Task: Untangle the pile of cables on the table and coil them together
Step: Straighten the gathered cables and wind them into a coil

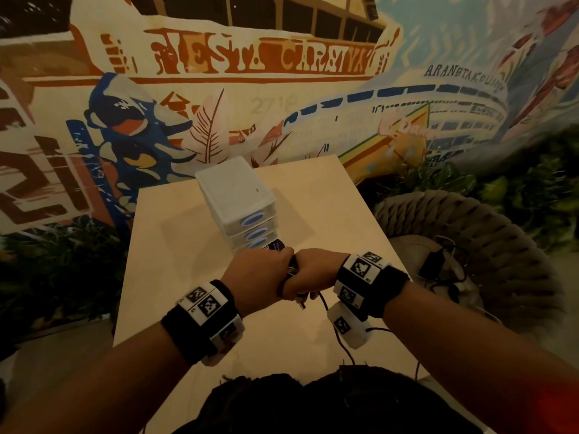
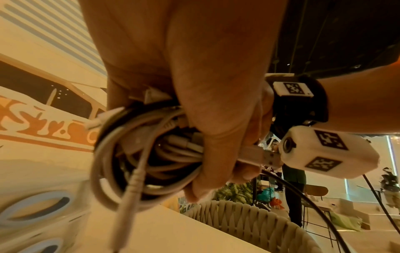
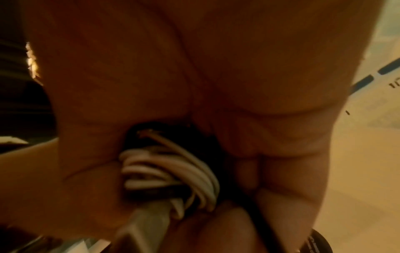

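Black wristbands (image 1: pixel 200 327), white tagged camera pods (image 1: pixel 347 327)

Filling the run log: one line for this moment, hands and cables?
left hand: grips cable coil | right hand: grips same coil | coil: bundled, held above table | one black cable trails loose

A painted mural wall (image 1: pixel 282 98) of ships and orange lettering stands behind a pale wooden bench (image 1: pixel 175 270). A woven rope chair (image 1: pixel 488 233) sits to its right, green plants (image 1: pixel 445 180) beyond. The light is dim and warm.
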The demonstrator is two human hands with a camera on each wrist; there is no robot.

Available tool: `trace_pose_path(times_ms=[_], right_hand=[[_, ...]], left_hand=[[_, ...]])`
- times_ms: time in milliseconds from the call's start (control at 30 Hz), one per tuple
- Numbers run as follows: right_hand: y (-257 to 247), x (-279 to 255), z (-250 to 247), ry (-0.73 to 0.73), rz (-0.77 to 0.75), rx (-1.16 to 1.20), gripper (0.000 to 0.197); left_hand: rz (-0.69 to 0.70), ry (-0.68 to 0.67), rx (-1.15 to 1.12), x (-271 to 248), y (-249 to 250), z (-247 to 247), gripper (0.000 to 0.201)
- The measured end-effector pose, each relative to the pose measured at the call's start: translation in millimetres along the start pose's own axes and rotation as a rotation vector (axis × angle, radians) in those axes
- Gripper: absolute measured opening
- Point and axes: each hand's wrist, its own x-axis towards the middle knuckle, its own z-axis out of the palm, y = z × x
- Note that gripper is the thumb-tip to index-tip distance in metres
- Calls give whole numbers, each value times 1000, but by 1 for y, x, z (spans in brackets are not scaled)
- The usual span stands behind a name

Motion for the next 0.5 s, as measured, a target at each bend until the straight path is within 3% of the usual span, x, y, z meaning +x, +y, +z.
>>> trace_pose_path(times_ms=[167, 300, 433, 500], right_hand=[[5, -3, 0, -12, -35, -2, 14], [9, -2, 1, -35, -27, 56, 14], [10, -5, 2, -191, -4, 214, 6], [11, -7, 1, -233, 11, 289, 15]], left_hand=[[-5, 89, -4, -9, -12, 7, 65], [-81, -127, -81, -10, -8, 2, 30], [-40, -225, 0, -13, -4, -5, 27], [-20, -270, 55, -14, 0, -10, 22]])
